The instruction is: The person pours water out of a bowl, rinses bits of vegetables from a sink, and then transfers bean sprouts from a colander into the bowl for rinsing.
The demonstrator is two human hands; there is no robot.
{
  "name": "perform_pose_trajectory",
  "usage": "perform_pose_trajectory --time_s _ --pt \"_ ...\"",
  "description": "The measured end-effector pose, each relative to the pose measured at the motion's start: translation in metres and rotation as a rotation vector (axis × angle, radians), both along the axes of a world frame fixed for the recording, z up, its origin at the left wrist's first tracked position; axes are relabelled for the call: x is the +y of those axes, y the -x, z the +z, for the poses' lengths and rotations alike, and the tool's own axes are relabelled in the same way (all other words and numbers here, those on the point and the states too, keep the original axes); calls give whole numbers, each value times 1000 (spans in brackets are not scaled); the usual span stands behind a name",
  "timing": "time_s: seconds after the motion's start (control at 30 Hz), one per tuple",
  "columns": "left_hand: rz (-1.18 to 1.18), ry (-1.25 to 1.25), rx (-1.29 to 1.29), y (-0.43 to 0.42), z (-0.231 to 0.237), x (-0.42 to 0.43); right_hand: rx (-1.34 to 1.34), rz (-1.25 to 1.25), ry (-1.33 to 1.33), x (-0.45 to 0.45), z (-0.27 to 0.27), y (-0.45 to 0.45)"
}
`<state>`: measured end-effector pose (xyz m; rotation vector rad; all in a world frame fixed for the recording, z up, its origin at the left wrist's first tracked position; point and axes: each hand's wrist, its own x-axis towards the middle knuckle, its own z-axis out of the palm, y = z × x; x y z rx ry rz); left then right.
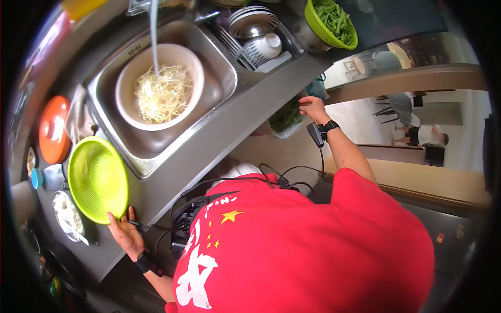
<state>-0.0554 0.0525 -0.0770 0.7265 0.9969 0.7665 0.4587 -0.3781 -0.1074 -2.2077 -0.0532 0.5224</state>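
Observation:
My left hand is at the bottom rim of a lime-green plastic colander, thumb over the rim and fingers beside it. The colander looks empty and is on the grey counter left of the sink. On the right, my right hand has bent fingers at the edge of a clear plastic container of leafy greens, below counter level; whether it grips anything is unclear. Water runs from a tap into a pale bowl of bean sprouts in the steel sink.
A dish rack with bowls and a green basket of green beans stand beyond the sink. Left are an orange lid, a cloth and a dish of white food. Cables cross my front. Another person is far right.

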Motion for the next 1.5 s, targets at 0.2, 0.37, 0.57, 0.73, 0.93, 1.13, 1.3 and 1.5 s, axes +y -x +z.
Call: perform_pose_trajectory --time_s 0.2,0.37,0.57,0.73,0.93,1.13,1.3,1.5 --pt "2 -2 -5 -5 4 -8 -191 19 18 47 18 19" --pt "-6 -20 -32 -6 13 -14 -352 198 -50 122 50 66" --pt "-26 -29 -84 -6 4 -12 -710 717 158 164 65 102" --pt "-20 -39 -124 3 -2 -8 -745 790 332 168 56 120" --pt "11 -26 -58 9 -4 -9 -625 948 463 178 53 114" --pt "22 -46 -30 -7 -8 -11 -541 904 316 189 68 67" --pt "88 -71 52 -5 -2 -18 -834 1277 243 226 40 18" --pt "86 -82 74 -15 0 -21 -761 1680 720 281 7 9"
